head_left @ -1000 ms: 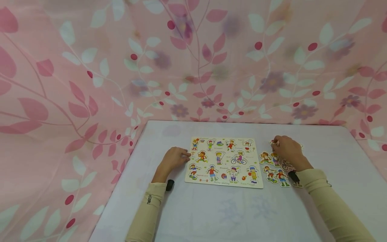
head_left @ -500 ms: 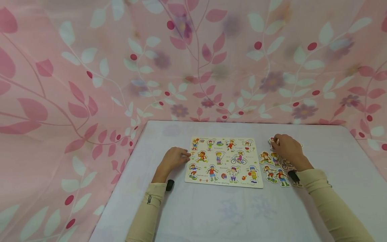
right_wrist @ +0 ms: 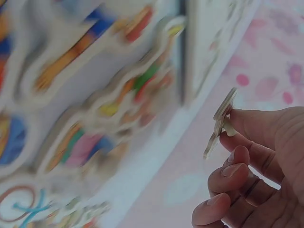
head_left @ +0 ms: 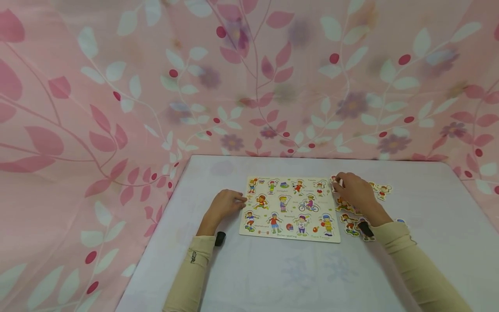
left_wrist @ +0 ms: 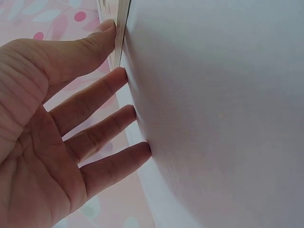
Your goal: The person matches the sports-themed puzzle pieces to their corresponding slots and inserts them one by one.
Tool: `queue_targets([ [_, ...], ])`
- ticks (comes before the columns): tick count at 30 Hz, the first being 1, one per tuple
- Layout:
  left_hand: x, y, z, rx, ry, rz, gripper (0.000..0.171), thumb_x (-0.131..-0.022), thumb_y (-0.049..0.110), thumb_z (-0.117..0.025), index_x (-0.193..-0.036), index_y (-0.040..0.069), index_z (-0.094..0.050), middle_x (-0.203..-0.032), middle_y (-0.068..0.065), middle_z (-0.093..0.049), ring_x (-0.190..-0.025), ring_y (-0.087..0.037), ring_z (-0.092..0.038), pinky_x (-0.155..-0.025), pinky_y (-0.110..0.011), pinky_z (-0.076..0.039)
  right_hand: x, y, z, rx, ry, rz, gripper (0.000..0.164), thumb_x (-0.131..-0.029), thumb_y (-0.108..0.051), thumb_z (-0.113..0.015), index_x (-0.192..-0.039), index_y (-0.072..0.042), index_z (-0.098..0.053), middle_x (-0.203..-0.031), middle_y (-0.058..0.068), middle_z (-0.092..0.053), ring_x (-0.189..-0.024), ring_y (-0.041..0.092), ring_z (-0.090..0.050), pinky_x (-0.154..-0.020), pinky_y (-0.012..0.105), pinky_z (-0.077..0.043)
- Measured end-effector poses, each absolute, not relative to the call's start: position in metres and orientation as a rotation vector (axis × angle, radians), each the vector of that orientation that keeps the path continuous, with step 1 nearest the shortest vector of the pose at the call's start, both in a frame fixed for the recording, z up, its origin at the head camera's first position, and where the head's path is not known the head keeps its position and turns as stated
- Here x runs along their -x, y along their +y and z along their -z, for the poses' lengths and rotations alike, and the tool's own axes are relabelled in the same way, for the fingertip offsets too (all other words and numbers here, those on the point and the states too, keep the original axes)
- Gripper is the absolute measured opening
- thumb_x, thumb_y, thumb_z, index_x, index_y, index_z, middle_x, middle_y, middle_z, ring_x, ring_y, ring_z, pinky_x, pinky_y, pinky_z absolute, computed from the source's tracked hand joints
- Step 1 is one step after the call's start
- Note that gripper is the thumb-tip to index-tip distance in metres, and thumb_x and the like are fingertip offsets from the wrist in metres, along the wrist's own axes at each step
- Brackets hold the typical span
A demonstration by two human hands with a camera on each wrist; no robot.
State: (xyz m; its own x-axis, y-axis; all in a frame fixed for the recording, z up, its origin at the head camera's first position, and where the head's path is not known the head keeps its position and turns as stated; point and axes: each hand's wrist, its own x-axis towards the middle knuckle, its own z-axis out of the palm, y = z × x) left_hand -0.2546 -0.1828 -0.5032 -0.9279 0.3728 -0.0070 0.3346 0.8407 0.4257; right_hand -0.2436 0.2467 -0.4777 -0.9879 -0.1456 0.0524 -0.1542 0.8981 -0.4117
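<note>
A cream puzzle board (head_left: 273, 202) printed with sports figures lies flat on the white table. My left hand (head_left: 228, 203) is at its left edge. In the left wrist view, the thumb of that hand (left_wrist: 57, 95) touches the board's edge (left_wrist: 122, 33), while the other fingers extend down to the tabletop. My right hand (head_left: 356, 193) is raised at the board's upper right corner. Its thumb and index finger pinch a flat puzzle piece (right_wrist: 219, 126), seen edge-on in the right wrist view; the piece's picture is hidden there.
Several loose puzzle pieces (head_left: 350, 225) lie right of the board, partly under my right hand and forearm. Another loose piece (head_left: 383, 191) sits farther right. A pink floral curtain (head_left: 249, 86) hangs behind the table (head_left: 273, 277).
My right hand has lifted the puzzle piece and moved left with it to the board's corner, uncovering loose pieces at the right. My left hand has stayed in place.
</note>
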Motion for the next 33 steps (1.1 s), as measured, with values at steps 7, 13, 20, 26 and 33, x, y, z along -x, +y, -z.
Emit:
queue_targets([
  [7,0.254,-0.183,0.503,-0.584,2.938,-0.633,0.02,-0.086,0.021,-0.077,-0.105,0.014,-0.079,-0.12,-0.006,-0.069,-0.118,-0.029,-0.06,-0.103,-0.045,-0.043,0.243,0.222,0.47,-0.286,-3.02,-0.689,0.022,-0.098,-0.025,-0.062,-0.11,-0.006,-0.063,-0.079,0.005,-0.054,-0.059,0.019,-0.046,-0.047,0.032,-0.036],
  [13,0.254,-0.183,0.504,-0.594,2.948,-0.625,0.02,-0.086,0.021,-0.077,-0.104,0.014,-0.079,-0.12,-0.005,-0.069,-0.118,-0.029,-0.06,-0.103,-0.044,-0.044,0.245,0.203,0.472,-0.325,-2.988,-0.678,0.021,-0.097,-0.025,-0.063,-0.11,-0.008,-0.064,-0.078,0.004,-0.054,-0.06,0.018,-0.046,-0.049,0.031,-0.036],
  [20,0.254,-0.184,0.504,-0.612,2.959,-0.62,0.019,-0.086,0.021,-0.078,-0.104,0.014,-0.079,-0.119,-0.006,-0.07,-0.117,-0.029,-0.061,-0.102,-0.044,-0.044,0.247,0.176,0.477,-0.476,-2.926,-0.663,0.018,-0.095,-0.024,-0.067,-0.106,-0.01,-0.065,-0.078,0.0,-0.054,-0.059,0.014,-0.046,-0.047,0.029,-0.036],
  [26,0.254,-0.183,0.504,-0.622,2.956,-0.613,0.02,-0.086,0.021,-0.078,-0.105,0.014,-0.079,-0.12,-0.006,-0.069,-0.117,-0.028,-0.061,-0.103,-0.043,-0.044,0.247,0.159,0.479,-0.554,-2.867,-0.636,0.016,-0.093,-0.023,-0.07,-0.102,-0.01,-0.065,-0.073,-0.002,-0.05,-0.055,0.012,-0.042,-0.045,0.027,-0.034],
  [33,0.253,-0.182,0.503,-0.622,2.954,-0.594,0.02,-0.087,0.021,-0.077,-0.106,0.014,-0.079,-0.12,-0.006,-0.069,-0.117,-0.029,-0.061,-0.103,-0.044,-0.044,0.258,0.142,0.481,-0.584,-2.875,-0.605,0.019,-0.094,-0.024,-0.069,-0.105,-0.009,-0.066,-0.083,0.001,-0.06,-0.058,0.012,-0.046,-0.05,0.028,-0.041],
])
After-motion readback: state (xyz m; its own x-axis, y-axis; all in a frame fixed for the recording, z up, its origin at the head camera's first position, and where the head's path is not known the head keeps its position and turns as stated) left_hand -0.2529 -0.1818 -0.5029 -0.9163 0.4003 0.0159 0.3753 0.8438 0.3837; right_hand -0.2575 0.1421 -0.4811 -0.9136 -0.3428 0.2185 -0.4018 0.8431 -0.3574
